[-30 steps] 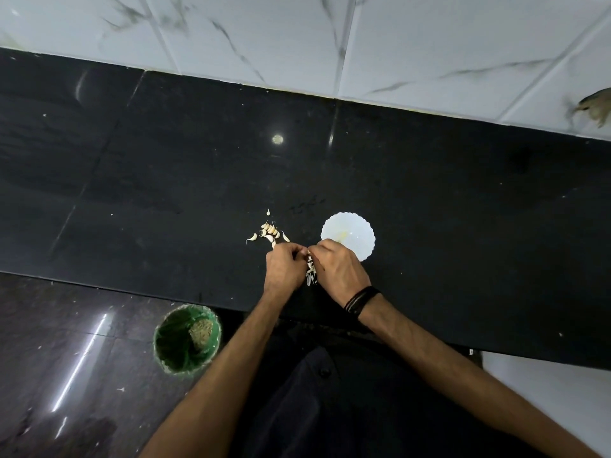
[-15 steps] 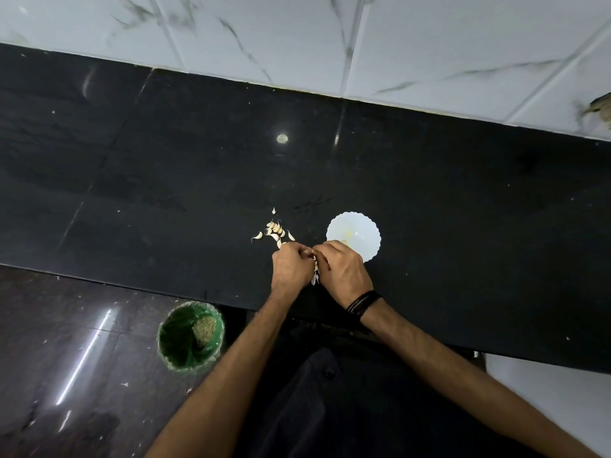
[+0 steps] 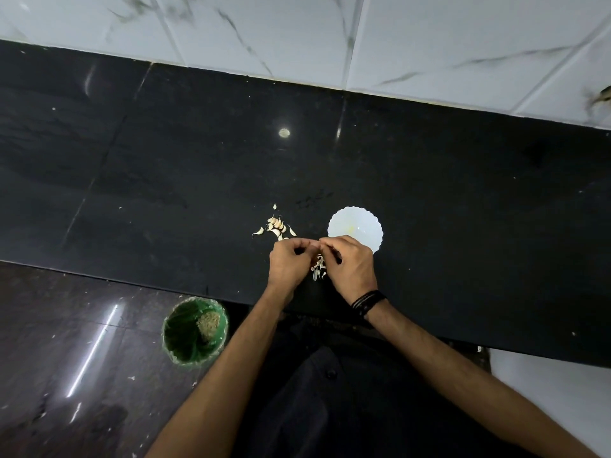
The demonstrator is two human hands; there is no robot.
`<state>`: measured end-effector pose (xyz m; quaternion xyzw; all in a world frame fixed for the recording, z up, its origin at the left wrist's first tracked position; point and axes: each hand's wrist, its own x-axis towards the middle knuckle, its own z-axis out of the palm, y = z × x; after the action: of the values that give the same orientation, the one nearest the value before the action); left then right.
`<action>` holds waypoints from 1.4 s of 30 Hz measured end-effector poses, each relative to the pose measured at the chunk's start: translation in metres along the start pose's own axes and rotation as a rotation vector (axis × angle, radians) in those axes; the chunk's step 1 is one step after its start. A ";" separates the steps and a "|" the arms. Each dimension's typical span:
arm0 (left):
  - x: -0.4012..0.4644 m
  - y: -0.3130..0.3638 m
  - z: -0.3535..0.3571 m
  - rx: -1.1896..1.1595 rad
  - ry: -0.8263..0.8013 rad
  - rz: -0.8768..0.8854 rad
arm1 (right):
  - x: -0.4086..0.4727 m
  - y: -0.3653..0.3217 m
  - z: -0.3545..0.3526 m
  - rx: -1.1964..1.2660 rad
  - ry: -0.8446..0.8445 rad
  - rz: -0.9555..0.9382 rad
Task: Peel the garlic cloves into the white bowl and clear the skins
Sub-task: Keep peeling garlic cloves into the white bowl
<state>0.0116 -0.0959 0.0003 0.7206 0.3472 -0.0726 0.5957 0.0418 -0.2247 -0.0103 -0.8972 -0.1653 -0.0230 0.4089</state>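
Observation:
A small heap of unpeeled garlic cloves (image 3: pixel 277 225) lies on the black counter (image 3: pixel 165 180). Just right of it stands the white scalloped bowl (image 3: pixel 358 228), with a faint yellowish speck inside. My left hand (image 3: pixel 289 261) and my right hand (image 3: pixel 352 267) meet fingertip to fingertip in front of the bowl, both pinching a garlic clove that their fingers mostly hide. Below that spot, between the two hands, a little pile of pale skins (image 3: pixel 319 269) lies on the counter.
A green bin (image 3: pixel 195 330) holding some brownish waste stands on the dark floor below the counter's front edge, left of my body. A white marbled tile wall (image 3: pixel 363 38) runs behind the counter. Black bands circle my right wrist (image 3: pixel 368 300).
Both hands stay together at the same spot on the counter, only their fingers working at the clove. The camera shifts slightly.

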 end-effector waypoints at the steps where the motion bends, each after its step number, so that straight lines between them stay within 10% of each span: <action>1: 0.001 0.000 0.000 -0.015 0.008 0.000 | 0.000 0.001 0.000 0.001 0.002 -0.004; 15: -0.002 0.004 -0.001 -0.266 -0.039 -0.072 | 0.004 0.007 -0.001 0.068 -0.064 -0.052; 42: 0.012 0.003 0.009 0.012 0.091 -0.211 | 0.015 0.013 -0.002 -0.341 -0.293 -0.396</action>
<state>0.0257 -0.0995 -0.0061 0.6861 0.4474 -0.1043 0.5641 0.0598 -0.2301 -0.0157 -0.8970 -0.3880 0.0000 0.2118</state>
